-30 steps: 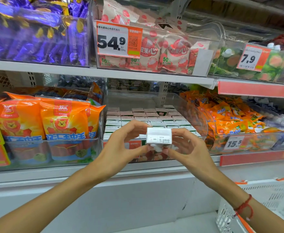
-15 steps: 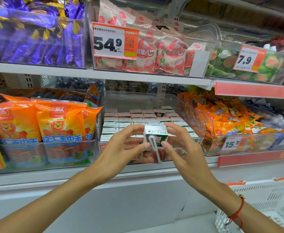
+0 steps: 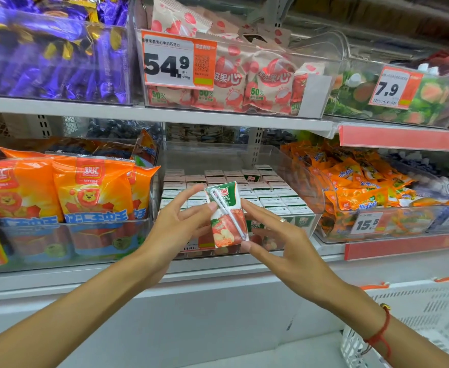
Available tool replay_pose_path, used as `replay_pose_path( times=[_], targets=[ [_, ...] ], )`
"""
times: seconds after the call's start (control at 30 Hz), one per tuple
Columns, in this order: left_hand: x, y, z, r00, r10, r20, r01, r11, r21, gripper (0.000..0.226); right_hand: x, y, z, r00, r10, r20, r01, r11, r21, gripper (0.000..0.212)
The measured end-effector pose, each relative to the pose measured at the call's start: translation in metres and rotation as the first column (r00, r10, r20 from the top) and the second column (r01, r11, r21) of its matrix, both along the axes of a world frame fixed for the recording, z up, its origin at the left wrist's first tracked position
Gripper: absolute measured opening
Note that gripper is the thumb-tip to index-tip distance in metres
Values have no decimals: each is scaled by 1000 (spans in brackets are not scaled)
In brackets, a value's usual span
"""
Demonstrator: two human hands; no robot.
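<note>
One small juice carton (image 3: 227,216), green on top and red with fruit below, sits at the centre of the frame, tilted slightly, with a wrapped straw (image 3: 228,216) running diagonally down its face. It is held in the air between two hands. The right hand (image 3: 279,245) pinches its right side, forefinger on the upper edge and thumb at the lower corner. The left hand (image 3: 175,229) has its fingers stretched nearly straight, one tip pressed against the carton's left edge.

Just behind, a clear bin (image 3: 308,187) on the middle shelf holds rows of the same cartons (image 3: 271,197) standing upright; the hands and the carton cover much of its front wall. Left of centre, another clear bin (image 3: 72,243) is packed with orange lion-printed packs (image 3: 93,192). To the right, a third bin (image 3: 332,229) is heaped with small orange packets (image 3: 364,187) and carries a 15.5 label (image 3: 366,223).

On the upper shelf, purple-wrapped sweets (image 3: 58,62) fill the upper left, lychee-printed bags (image 3: 257,83) sit behind a 54.9 tag (image 3: 178,61), and green and red pouches (image 3: 430,96) behind a 7.9 tag (image 3: 393,87). A white slotted basket (image 3: 417,328) is at the lower right.
</note>
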State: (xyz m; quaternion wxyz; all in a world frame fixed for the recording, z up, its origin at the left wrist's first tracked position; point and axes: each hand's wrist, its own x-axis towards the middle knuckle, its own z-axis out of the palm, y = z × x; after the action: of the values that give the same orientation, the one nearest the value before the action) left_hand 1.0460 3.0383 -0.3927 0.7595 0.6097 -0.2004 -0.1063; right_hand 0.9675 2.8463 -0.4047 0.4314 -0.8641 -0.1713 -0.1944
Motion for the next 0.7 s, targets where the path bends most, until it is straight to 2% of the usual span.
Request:
replay_pose_path(
  times=[0.23,0.43,0.53,0.63,0.7],
  targets=[
    [-2,0,6,999,-41,26,39,998,50,20,-1,5,1,999,23,-32,-16,981,192,51],
    [-5,4,13,982,-188,-3,184,957,223,14,-2,7,13,996,-92,4,85,939,334,29],
    [-7,1,9,984,-179,11,165,925,343,37,-2,7,17,989,-145,-8,139,928,345,20],
    [-12,-3,8,986,-166,31,136,889,436,28,-1,9,17,980,-191,-54,198,924,326,19],
    [-13,-4,9,991,-129,26,103,881,461,29,2,9,16,970,-224,-91,242,917,317,27]
  ],
)
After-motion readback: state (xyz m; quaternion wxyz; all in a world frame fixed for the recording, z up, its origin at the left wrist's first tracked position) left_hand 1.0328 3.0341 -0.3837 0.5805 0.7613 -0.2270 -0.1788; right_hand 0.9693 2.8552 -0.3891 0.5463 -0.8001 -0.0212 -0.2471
